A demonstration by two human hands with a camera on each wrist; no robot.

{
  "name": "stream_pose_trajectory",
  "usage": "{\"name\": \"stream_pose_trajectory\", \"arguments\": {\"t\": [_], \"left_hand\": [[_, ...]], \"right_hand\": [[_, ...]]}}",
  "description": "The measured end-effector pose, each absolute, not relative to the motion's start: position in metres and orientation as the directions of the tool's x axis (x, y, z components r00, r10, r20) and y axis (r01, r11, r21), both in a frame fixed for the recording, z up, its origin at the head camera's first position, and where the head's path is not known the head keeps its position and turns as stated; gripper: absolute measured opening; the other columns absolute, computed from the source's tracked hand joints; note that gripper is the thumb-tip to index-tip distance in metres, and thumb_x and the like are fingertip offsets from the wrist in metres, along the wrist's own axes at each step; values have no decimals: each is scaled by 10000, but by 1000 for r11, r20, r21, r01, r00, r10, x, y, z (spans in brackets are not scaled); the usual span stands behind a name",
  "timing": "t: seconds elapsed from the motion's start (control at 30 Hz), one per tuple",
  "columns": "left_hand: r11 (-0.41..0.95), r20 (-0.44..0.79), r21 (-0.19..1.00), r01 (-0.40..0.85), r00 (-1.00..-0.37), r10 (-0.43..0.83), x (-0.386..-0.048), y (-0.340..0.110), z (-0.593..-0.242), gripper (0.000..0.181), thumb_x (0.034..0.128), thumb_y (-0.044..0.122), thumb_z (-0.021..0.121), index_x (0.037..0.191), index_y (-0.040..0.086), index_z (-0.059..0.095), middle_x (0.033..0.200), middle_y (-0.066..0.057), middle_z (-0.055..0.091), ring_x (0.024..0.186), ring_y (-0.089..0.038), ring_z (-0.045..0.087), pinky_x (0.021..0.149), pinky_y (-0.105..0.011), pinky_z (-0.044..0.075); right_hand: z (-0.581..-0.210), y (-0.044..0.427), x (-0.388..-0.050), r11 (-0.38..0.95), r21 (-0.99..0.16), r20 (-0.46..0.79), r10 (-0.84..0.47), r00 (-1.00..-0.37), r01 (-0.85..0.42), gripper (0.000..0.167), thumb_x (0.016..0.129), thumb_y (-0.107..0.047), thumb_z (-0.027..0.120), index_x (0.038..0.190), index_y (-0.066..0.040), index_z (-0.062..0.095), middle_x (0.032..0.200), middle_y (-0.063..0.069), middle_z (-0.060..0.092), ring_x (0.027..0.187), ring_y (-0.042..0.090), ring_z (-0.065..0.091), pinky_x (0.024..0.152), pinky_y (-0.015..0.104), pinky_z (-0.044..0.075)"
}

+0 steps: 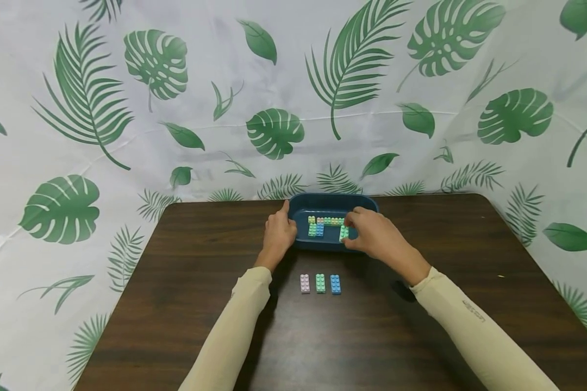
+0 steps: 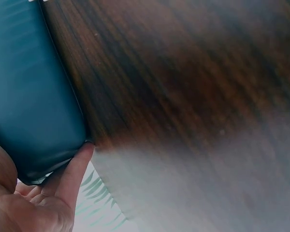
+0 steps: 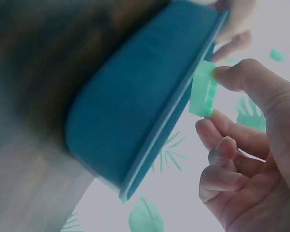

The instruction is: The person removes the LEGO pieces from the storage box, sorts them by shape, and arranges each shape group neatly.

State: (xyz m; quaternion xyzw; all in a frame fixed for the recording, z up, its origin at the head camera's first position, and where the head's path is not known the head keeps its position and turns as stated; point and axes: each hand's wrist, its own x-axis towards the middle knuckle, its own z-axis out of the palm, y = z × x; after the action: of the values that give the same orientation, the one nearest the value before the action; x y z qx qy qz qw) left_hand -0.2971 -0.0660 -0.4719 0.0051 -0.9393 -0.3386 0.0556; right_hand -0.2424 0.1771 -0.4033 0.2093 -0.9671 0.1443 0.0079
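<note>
A dark blue plastic tub (image 1: 318, 246) stands at the far edge of the table. My left hand (image 1: 280, 231) grips its left end, with the index finger (image 2: 76, 176) stretched along the tub's end. Above the tub's right part, my right hand (image 1: 379, 233) pinches a light green toy building brick (image 3: 202, 89) between thumb and fingers. Inside the tub are a yellow brick (image 1: 311, 219), a green brick (image 1: 312, 230), a blue brick (image 1: 320, 229) and a row of small mixed-colour bricks (image 1: 330, 221).
On the brown wooden table (image 1: 200, 282), in front of the tub, a pink brick (image 1: 305, 283), a green brick (image 1: 320, 283) and a blue brick (image 1: 335, 284) lie side by side. A white leaf-print cloth (image 1: 215, 136) hangs behind the table.
</note>
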Motion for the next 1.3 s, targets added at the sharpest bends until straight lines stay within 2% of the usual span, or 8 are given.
{"name": "stream_pose_trajectory", "arguments": {"t": [0.27,0.4,0.73,0.93,1.13,1.3], "left_hand": [[756,66,655,13,-997,-39,-296,-68,-473,669,1032,54,524,1670,155,348,540,-44,511,483,-176,338,500,-332,266],[761,66,649,9,-997,-45,-300,-66,-471,668,1031,55,524,1668,160,355,537,-28,489,508,-184,364,498,-325,273],[765,48,644,-8,-998,-50,-301,-66,-471,680,1030,71,526,1675,187,343,571,-39,532,554,-213,432,525,-338,304],[766,57,642,-11,-996,-62,-299,-66,-472,666,1030,74,539,1666,173,365,583,-31,537,646,-235,508,607,-362,380],[759,76,651,7,-996,-56,-299,-65,-472,669,1032,72,537,1669,172,357,572,-33,525,587,-226,467,570,-362,347],[762,78,648,3,-995,-62,-298,-66,-472,666,1035,78,550,1667,170,360,591,-33,537,618,-220,484,616,-367,382]], "right_hand": [[-421,184,-201,826,-176,183,-508,-842,-536,357,858,-336,882,1122,-137,748,1060,24,688,760,73,603,659,293,532],[-425,188,-190,813,-145,204,-533,-821,-564,396,821,-325,913,1122,-121,755,1032,12,684,735,54,584,631,266,516],[-451,191,-174,799,-121,124,-576,-808,-588,415,799,-367,928,1105,-135,771,996,-18,670,762,62,623,664,294,572],[-462,192,-173,797,-122,100,-582,-807,-591,401,813,-401,913,1109,-164,782,989,-37,664,767,45,607,667,290,571],[-467,191,-174,795,-95,100,-591,-800,-599,396,827,-418,900,1120,-176,786,981,-41,667,764,42,605,650,279,559],[-468,190,-173,797,-79,84,-593,-801,-599,440,824,-446,900,1144,-168,779,992,-33,666,755,41,579,643,280,558]]}}
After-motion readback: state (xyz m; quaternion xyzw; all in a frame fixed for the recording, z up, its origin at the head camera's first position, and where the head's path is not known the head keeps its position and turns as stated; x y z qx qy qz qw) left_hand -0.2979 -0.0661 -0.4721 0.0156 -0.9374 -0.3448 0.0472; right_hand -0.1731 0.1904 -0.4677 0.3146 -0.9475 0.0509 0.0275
